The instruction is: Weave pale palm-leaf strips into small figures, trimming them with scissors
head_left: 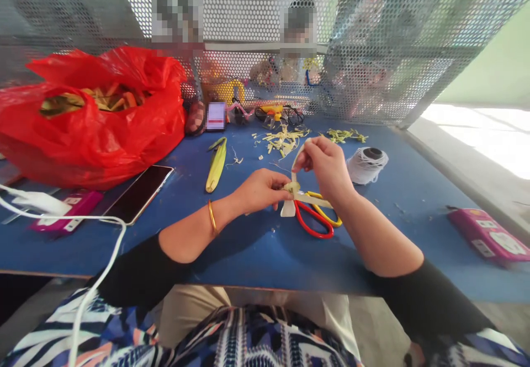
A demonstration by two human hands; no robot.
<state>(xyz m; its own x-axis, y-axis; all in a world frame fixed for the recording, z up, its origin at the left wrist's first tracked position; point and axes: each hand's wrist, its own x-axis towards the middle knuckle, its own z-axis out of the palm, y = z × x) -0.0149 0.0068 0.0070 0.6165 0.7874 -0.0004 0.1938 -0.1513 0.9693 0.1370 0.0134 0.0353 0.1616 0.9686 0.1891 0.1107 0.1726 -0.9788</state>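
My left hand (263, 188) is closed in a pinch on a small folded pale piece (292, 187), which looks like corn husk. Pale flat ends of it stick out below and to the right. Up from this piece runs a pale husk strip (294, 169), its upper end pinched in my right hand (329, 163). Right under the hands lie scissors (313, 221) with one red and one yellow handle; their blades are mostly hidden. A whole yellow-green husk (216, 167) lies beyond my left wrist. White thread on a spool (366, 166) stands right of my right hand.
A large red plastic bag (136, 141) fills the left, near a dark phone (138, 193) and a white cable (120, 251). Husk scraps (285, 141) lie ahead. Purple boxes (491, 234) sit at both sides. A perforated metal screen (256, 19) closes the back, people behind it.
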